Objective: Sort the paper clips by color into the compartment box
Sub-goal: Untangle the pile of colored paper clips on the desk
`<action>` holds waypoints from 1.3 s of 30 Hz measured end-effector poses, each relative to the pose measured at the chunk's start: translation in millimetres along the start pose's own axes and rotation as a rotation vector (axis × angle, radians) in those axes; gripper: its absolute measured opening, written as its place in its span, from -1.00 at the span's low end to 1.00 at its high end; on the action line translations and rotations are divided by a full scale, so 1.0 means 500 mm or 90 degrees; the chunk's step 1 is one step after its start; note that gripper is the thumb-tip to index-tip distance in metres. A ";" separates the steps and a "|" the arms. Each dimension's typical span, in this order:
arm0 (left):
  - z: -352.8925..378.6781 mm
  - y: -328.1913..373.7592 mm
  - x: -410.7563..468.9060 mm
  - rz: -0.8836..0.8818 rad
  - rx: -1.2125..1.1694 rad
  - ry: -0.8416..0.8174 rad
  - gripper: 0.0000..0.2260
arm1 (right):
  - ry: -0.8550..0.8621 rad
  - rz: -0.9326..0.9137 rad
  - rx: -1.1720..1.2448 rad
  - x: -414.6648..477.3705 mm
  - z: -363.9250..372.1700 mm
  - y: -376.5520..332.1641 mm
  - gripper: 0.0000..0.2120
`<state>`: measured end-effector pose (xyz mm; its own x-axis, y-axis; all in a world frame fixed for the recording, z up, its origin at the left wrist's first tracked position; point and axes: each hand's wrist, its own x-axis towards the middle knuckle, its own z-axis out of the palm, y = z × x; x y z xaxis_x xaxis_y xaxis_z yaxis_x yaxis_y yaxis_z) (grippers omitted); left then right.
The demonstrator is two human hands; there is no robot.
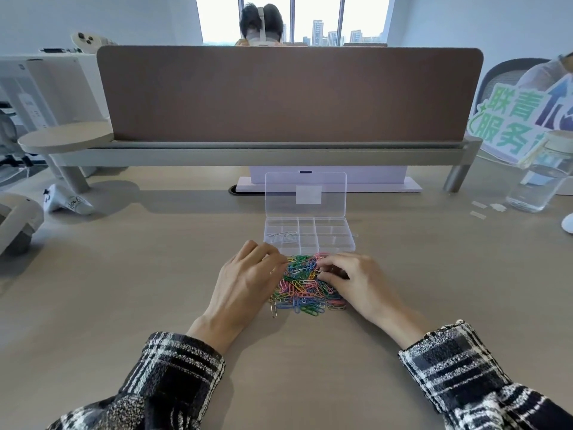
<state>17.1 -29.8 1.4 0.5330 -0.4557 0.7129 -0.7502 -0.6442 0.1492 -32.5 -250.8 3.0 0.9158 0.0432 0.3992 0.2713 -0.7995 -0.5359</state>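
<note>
Pale wood tabletop (124,274): toward its near edge, the left hand (245,280) curls beside the big mixed pile of paper clips (305,288); I cannot tell if it holds one. Just behind, a few white clips (283,235) lie in the left slot of the clear compartment box (332,231). Most sorting is left. The right hand (356,280) digs bent fingers into the pile, its grip hidden.
</note>
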 end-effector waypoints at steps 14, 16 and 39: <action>0.003 0.016 0.006 -0.254 -0.313 -0.066 -0.93 | 0.064 0.025 0.237 0.000 0.010 -0.055 -0.85; 0.001 0.018 0.007 -0.282 -0.335 -0.078 -0.92 | 0.069 0.034 0.254 0.000 0.012 -0.059 -0.85; -0.009 0.025 0.020 -0.342 -0.431 -0.136 -0.91 | 0.099 0.010 0.309 0.002 0.015 -0.074 -0.71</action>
<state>11.4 -39.6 13.3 0.8900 -0.3459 0.2971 -0.4126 -0.3334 0.8477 -39.5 -216.7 17.9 0.8763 -0.0859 0.4741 0.3976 -0.4269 -0.8122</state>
